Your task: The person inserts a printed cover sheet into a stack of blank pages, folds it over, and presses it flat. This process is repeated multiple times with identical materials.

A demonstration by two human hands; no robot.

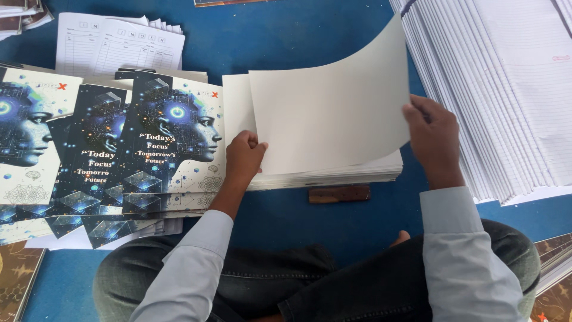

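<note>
Over stack (333,173) | right hand (434,134) lifts sheet (330,101) edge | left hand (244,158) beside

Head cam; steep down; close-up

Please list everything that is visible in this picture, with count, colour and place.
lifted sheet: one, cream, curled up above the stack, held at both side edges
stack of blank sheets: one, cream, centre, on the blue floor
wooden block: one, brown, just in front of the stack
printed covers: several, overlapping, dark blue and white with a face picture, left
ruled form sheets: a small pile, white, upper left
lined pages: a big fanned pile, white, right
patterned brown covers: a few, lower left corner; similar ones at lower right
blue floor: one, under everything
left hand: grips the sheet's left edge
right hand: grips the sheet's right edge
</note>
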